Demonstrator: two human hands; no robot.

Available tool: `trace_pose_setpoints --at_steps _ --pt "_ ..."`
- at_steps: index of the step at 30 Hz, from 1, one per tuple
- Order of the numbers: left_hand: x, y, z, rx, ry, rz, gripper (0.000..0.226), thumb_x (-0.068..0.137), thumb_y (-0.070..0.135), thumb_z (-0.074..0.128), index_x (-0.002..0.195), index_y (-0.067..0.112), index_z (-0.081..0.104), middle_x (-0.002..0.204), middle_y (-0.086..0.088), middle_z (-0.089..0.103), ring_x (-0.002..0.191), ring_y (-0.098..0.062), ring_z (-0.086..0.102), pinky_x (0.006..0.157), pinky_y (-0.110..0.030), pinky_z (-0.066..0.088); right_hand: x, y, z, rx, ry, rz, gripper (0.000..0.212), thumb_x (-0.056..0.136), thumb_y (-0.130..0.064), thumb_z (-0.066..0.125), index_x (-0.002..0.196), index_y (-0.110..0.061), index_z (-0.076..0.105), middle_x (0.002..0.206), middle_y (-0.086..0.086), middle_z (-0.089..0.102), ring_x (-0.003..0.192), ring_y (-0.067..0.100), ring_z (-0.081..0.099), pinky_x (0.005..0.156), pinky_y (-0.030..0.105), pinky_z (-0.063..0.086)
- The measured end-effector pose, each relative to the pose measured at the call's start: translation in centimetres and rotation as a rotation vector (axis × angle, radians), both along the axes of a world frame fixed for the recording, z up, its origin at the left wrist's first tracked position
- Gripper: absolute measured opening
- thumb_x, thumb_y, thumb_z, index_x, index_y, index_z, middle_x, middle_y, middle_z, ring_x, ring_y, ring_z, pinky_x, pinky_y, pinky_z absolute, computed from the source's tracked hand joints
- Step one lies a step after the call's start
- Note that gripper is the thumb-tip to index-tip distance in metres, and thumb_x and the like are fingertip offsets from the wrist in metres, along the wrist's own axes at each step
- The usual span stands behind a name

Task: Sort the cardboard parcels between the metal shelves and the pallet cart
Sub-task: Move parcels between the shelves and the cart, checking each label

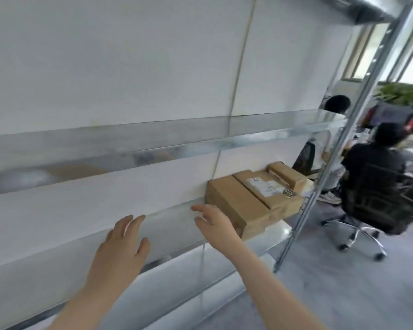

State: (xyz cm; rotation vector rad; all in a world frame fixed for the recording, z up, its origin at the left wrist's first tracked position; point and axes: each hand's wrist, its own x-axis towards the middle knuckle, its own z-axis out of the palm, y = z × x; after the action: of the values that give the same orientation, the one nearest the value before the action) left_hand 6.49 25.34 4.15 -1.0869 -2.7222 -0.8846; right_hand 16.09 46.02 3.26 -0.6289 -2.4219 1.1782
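Both hands are up at the shelf, nothing held. Left hand [122, 248]: fingers [136, 225] straight and spread, empty, well left of the stack. Right hand [216, 226]: fingers [200, 208] loosely spread, empty, right at the near-left corner of the nearest parcel [236, 203]. Can't tell if it's touching the cardboard or just in front of it.

So right is clearly the nearer hand; left has a gap to cross.

Parcels lie right of and beyond the fingers, at the right end of the metal shelf [267, 236], next to the upright post [320, 186]. Nearest parcel looks to have its long axis running wall to front edge, so a long side faces the fingers. Farther right is the labelled parcel [270, 186], then the small parcel [287, 175], on it or behind it, can't tell.

My read: one hand on each long side for the lift. Pallet cart not in view. Beyond the post, seated people [377, 167].
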Motion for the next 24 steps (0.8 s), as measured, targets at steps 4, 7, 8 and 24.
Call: trace_pose_setpoints --at_steps 4,7,8,24 --pt "3.4 10.7 -2.2 -0.036 -0.083 -0.083 0.049 0.090 0.030 0.045 0.138 0.026 0.032 0.145 0.001 0.031 0.126 -0.024 0.038 0.100 -0.038 0.038 5.0 10.5 -1.6 0.002 -0.045 -0.138 0.036 0.089 -0.024 0.044 0.123 -0.035 0.053 0.126 -0.011 0.048 0.076 -0.005 0.050 0.056 0.005 0.037" --pt "4.9 18.2 -4.3 -0.044 -0.140 -0.093 0.047 0.091 0.031 0.045 0.136 0.025 0.033 0.142 0.001 0.033 0.124 -0.023 0.041 0.098 -0.039 0.039 6.2 17.4 -3.4 -0.018 -0.049 -0.160 0.039 0.087 -0.018 0.043 0.121 -0.036 0.053 0.129 -0.012 0.045 0.084 -0.010 0.047 0.064 0.003 0.034" --pt "5.2 20.5 -4.9 -0.034 -0.169 -0.086 0.047 0.091 0.030 0.046 0.136 0.024 0.034 0.141 0.001 0.034 0.123 -0.023 0.042 0.097 -0.039 0.039 6.1 19.4 -4.0 -0.006 -0.055 -0.154 0.040 0.087 -0.017 0.043 0.121 -0.036 0.053 0.129 -0.011 0.045 0.086 -0.009 0.046 0.068 0.004 0.034" --pt "2.1 35.9 -11.5 -0.026 -0.342 0.033 0.050 0.094 0.039 0.034 0.141 0.036 0.018 0.156 0.008 -0.001 0.133 -0.025 0.032 0.103 -0.042 0.038 -1.2 29.5 -10.1 0.122 -0.172 0.069 0.044 0.090 -0.019 0.046 0.132 -0.031 0.045 0.151 -0.004 0.024 0.133 0.017 0.033 0.104 0.030 0.033"
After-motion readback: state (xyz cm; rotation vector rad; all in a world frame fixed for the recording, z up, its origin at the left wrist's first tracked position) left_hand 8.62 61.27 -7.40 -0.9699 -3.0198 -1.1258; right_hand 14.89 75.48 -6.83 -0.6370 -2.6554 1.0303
